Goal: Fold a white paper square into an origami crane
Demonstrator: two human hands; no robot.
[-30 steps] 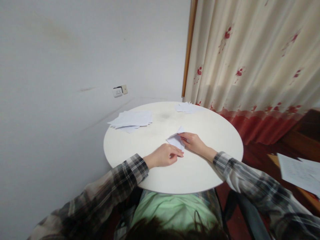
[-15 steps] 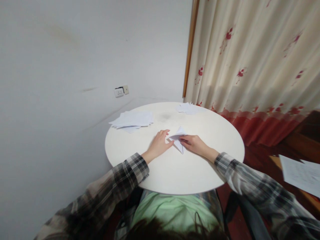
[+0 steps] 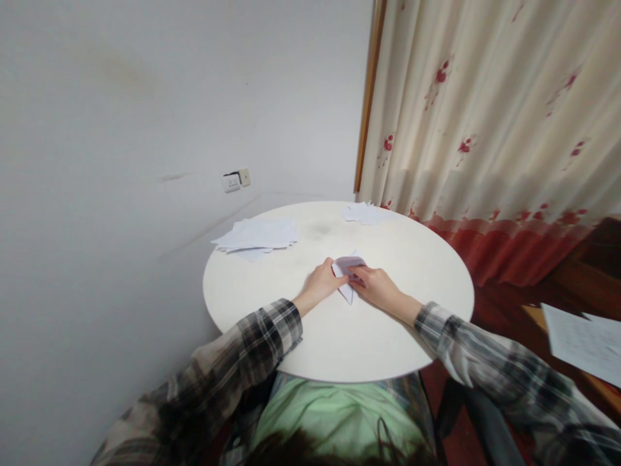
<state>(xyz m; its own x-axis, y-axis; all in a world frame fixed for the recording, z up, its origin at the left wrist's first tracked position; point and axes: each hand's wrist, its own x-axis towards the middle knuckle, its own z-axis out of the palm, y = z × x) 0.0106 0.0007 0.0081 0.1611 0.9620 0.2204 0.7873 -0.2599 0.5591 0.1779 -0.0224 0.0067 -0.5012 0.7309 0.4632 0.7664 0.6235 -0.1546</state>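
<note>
A small folded piece of white paper (image 3: 346,264) is between my hands, over the middle of the round white table (image 3: 349,346). One of its flaps stands up and bends over, and a narrow pointed end reaches toward me. My left hand (image 3: 324,278) is closed on the paper's left edge, thumb on the near side. From the right, my right hand (image 3: 377,283) grips the paper with thumb and fingers, its fingertips inside the raised flap. Parts of the folds are hidden behind the fingers.
At the table's far left lies a stack of white paper sheets (image 3: 259,234). Several smaller paper pieces (image 3: 361,213) rest at the far edge. A wall with a socket (image 3: 231,182) stands left, a flowered curtain (image 3: 485,129) right. Printed sheets (image 3: 582,343) lie on a lower surface at right.
My left hand has moved right and its fingers have closed on the paper. The raised flap has been spread wider, while my right hand has stayed on the paper.
</note>
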